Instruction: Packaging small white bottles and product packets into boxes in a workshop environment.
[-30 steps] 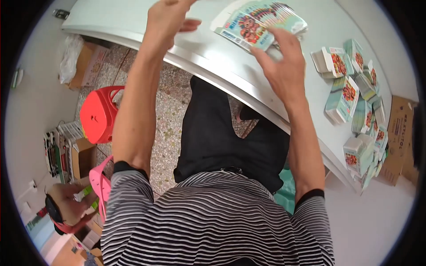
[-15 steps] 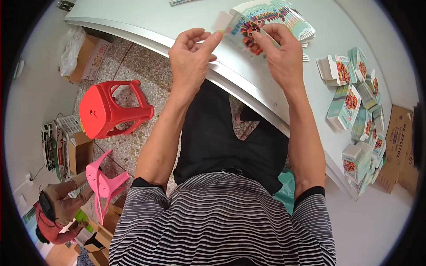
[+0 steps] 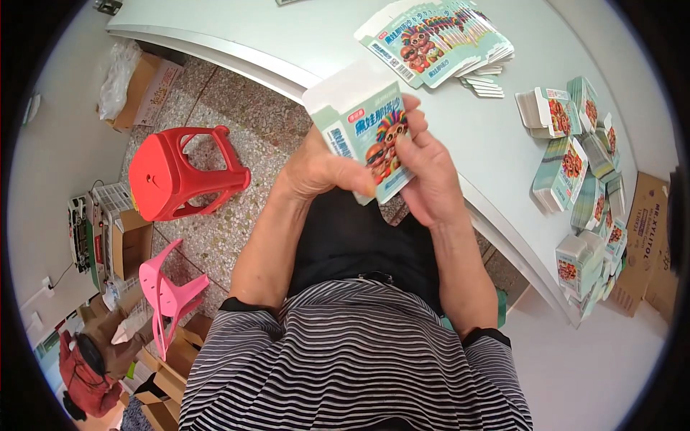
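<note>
A flat pale-green carton blank (image 3: 363, 122) with cartoon faces printed on it is held in front of my body, below the table edge. My left hand (image 3: 320, 169) grips its left side, thumb across the lower front. My right hand (image 3: 424, 172) pinches its right edge with the fingertips. The blank's white top flap points up and away from me. A fanned stack of the same flat cartons (image 3: 435, 39) lies on the white table (image 3: 287, 36) just beyond my hands.
Folded-up cartons (image 3: 575, 172) stand and lie in a cluster along the table's right side. A red plastic stool (image 3: 180, 172) and a pink stool (image 3: 165, 291) stand on the speckled floor at left, with cardboard boxes (image 3: 129, 248) around them.
Both hands have come back from the stack on the table toward my body, and they now hold a single carton blank between them.
</note>
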Motion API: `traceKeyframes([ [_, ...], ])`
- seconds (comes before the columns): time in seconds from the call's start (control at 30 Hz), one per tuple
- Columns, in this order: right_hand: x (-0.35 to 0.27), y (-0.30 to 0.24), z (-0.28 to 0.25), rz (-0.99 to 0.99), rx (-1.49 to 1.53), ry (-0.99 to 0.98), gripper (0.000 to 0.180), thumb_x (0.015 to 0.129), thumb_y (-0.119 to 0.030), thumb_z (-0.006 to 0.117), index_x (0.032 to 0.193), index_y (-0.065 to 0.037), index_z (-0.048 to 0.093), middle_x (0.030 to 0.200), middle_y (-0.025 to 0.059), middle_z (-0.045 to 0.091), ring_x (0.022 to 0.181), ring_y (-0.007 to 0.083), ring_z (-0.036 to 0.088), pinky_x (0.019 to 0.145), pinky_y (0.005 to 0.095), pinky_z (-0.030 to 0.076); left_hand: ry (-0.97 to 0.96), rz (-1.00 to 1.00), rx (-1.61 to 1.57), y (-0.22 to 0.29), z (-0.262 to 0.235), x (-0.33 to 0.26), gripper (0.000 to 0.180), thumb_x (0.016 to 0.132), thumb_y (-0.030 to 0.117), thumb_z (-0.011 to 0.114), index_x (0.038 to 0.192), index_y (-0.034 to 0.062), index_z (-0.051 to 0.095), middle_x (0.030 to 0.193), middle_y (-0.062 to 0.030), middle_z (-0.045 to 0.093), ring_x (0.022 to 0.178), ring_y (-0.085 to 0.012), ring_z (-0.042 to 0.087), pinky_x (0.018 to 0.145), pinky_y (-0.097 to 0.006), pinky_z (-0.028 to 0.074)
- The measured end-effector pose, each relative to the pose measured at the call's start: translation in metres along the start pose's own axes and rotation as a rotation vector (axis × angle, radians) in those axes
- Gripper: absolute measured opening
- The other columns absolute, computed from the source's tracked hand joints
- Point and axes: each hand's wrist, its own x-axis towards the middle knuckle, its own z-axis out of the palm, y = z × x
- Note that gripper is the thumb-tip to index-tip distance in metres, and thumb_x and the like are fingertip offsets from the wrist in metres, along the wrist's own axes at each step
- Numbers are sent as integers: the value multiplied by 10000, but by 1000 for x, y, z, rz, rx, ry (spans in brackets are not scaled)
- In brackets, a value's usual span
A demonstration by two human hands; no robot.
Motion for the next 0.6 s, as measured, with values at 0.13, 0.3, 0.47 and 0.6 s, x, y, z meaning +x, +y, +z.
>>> traceKeyframes([
  [0.13,-22,0,-5,-50,-499,-59,450,948,-210,640,1286,51,498,1220,95,589,1082,152,584,934,270,447,-56,-69,15,-19,-25,-7,1126,413,459,976,1311,-13,488,1316,-204,550,1266,-353,509,1100,-474,399],
  [0.3,-29,15,-23,56,-317,-66,428,929,-193,649,1262,39,513,1123,81,620,1029,150,592,900,276,458,-68,-74,-64,-31,-18,-10,585,596,470,885,866,63,564,1358,-212,531,1257,-329,498,1072,-442,401],
  [0.47,-31,20,-22,179,-89,-170,245,851,-83,719,1054,-24,596,1047,8,600,984,105,583,894,277,473,-109,-88,-176,-43,-6,-22,962,330,551,963,1025,-6,599,1359,-228,467,1185,-284,546,1013,-397,426],
  [0.6,-38,27,-23,289,-102,-143,265,816,-62,745,1040,-18,612,1092,24,606,1005,116,590,914,289,481,-271,-59,-120,-43,-8,-27,966,356,502,972,1085,1,582,1376,-228,460,1252,-302,504,1034,-405,409],
])
